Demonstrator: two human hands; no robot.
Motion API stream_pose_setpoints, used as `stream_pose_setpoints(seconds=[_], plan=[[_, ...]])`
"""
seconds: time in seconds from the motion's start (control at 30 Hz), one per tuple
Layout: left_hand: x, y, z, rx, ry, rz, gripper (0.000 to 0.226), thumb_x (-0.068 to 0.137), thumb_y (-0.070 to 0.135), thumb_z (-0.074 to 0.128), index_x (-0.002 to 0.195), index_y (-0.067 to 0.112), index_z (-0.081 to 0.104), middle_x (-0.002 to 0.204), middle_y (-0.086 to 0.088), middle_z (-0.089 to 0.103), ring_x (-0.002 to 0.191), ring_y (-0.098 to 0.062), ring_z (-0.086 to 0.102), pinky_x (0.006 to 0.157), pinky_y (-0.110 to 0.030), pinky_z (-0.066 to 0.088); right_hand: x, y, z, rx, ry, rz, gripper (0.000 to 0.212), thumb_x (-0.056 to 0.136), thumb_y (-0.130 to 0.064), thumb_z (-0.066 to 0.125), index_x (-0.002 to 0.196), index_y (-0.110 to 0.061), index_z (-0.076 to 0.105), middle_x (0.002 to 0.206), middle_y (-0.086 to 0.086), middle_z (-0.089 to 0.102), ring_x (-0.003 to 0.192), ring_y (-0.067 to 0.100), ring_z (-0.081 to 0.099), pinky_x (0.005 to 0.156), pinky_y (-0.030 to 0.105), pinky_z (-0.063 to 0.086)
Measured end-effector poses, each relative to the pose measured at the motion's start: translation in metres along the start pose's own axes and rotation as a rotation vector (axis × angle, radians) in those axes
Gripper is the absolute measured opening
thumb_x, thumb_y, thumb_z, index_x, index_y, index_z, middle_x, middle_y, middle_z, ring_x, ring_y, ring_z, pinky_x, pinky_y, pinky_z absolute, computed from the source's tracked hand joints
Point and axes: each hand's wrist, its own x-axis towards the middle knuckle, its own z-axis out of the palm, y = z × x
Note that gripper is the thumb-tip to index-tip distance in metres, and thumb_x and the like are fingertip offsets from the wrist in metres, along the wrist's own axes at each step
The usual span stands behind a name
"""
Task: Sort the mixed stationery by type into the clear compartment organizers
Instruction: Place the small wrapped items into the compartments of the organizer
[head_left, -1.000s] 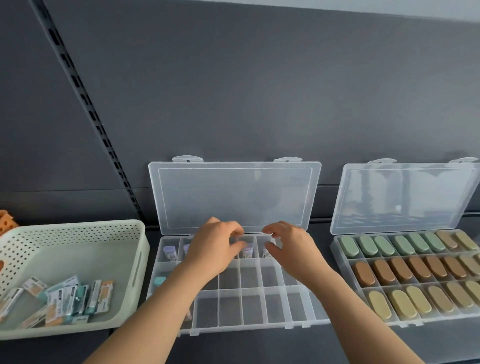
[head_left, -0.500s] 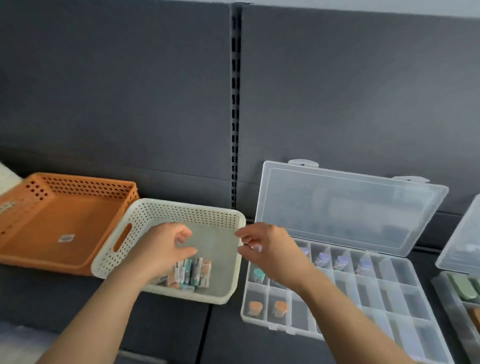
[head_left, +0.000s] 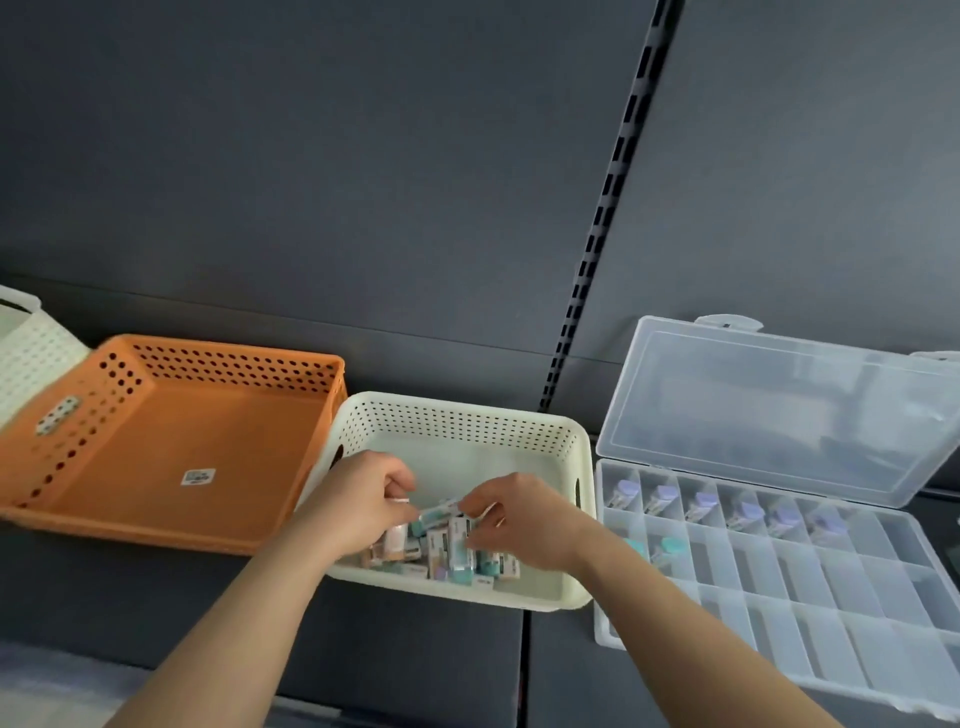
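Cream basket (head_left: 457, 423) has its pile of small boxes (head_left: 447, 553) at its 6 o'clock edge, left hand (head_left: 358, 509) and right hand (head_left: 524, 519) both curled in, seemingly pinching the top box (head_left: 439, 512), so I'd lift only that one, then swing to the clear organizer (head_left: 810, 644) at 3 o'clock.

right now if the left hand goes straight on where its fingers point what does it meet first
Probably the small teal-and-white box atop the pile, which the right hand seems to pinch.
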Motion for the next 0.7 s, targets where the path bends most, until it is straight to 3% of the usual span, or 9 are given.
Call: stream_pose_setpoints(seconds=[0.17, 0.27, 0.4, 0.5, 0.6, 0.7], plan=[[-0.003, -0.005, -0.009, 0.021, -0.004, 0.082, 0.013, 0.087, 0.03, 0.067, 0.099, 0.026, 0.068, 0.087, 0.017, 0.058, 0.076, 0.002, 0.053, 0.059, -0.011, 0.035, 0.008, -0.005, 0.006, -0.031, -0.046, -0.002, 0.032, 0.083, -0.019, 0.071, 0.115, -0.019, 0.068, 0.098, -0.002, 0.068, 0.08, 0.012, 0.062, 0.079, 0.03, 0.056], [-0.003, -0.005, -0.012, 0.026, -0.006, 0.097, 0.008, 0.091, 0.032, 0.061, 0.093, 0.028, 0.067, 0.088, 0.014, 0.063, 0.076, 0.001, 0.057, 0.063, -0.016, 0.044, 0.009, -0.002, 0.004, -0.028, -0.081, 0.006, 0.027, 0.083, -0.021, 0.071, 0.11, -0.017, 0.069, 0.096, -0.003, 0.066, 0.079, 0.011, 0.06, 0.078, 0.029, 0.055], [-0.005, 0.001, -0.017, -0.139, 0.041, 0.063, 0.005, 0.091, 0.026, 0.061, 0.089, 0.023, 0.064, 0.075, 0.005, 0.067, 0.056, -0.005, 0.065, 0.051, -0.017, 0.047, 0.005, 0.0, -0.003, 0.137, -0.089, 0.055, 0.013, 0.082, -0.013, 0.071, 0.093, -0.014, 0.064, 0.086, 0.0, 0.066, 0.068, 0.011, 0.062, 0.065, 0.026, 0.055], [-0.007, 0.013, -0.019, -0.256, 0.061, 0.078, 0.007, 0.091, 0.017, 0.061, 0.086, 0.02, 0.06, 0.076, 0.0, 0.07, 0.059, -0.009, 0.068, 0.058, -0.022, 0.052, -0.008, 0.004, -0.017, 0.25, 0.023, 0.053, 0.013, 0.085, -0.008, 0.067, 0.091, -0.013, 0.057, 0.085, 0.01, 0.068, 0.066, 0.019, 0.069, 0.069, 0.038, 0.059], [-0.01, 0.029, -0.016, -0.348, 0.061, 0.095, 0.008, 0.093, 0.014, 0.057, 0.087, 0.018, 0.052, 0.075, 0.0, 0.072, 0.064, -0.008, 0.069, 0.069, -0.036, 0.057, -0.032, 0.011, -0.036, 0.335, 0.178, 0.051, 0.022, 0.088, -0.003, 0.058, 0.105, -0.017, 0.059, 0.099, 0.012, 0.063, 0.072, 0.017, 0.072, 0.068, 0.027, 0.059], [-0.017, 0.055, -0.006, -0.478, 0.048, 0.118, 0.009, 0.095, 0.011, 0.051, 0.096, 0.02, 0.051, 0.08, -0.001, 0.072, 0.07, -0.01, 0.071, 0.078, -0.036, 0.056, -0.061, 0.03, -0.052, 0.409, 0.245, 0.07, 0.03, 0.087, -0.003, 0.059, 0.11, -0.021, 0.066, 0.102, 0.011, 0.067, 0.077, 0.016, 0.072, 0.077, 0.026, 0.058]])
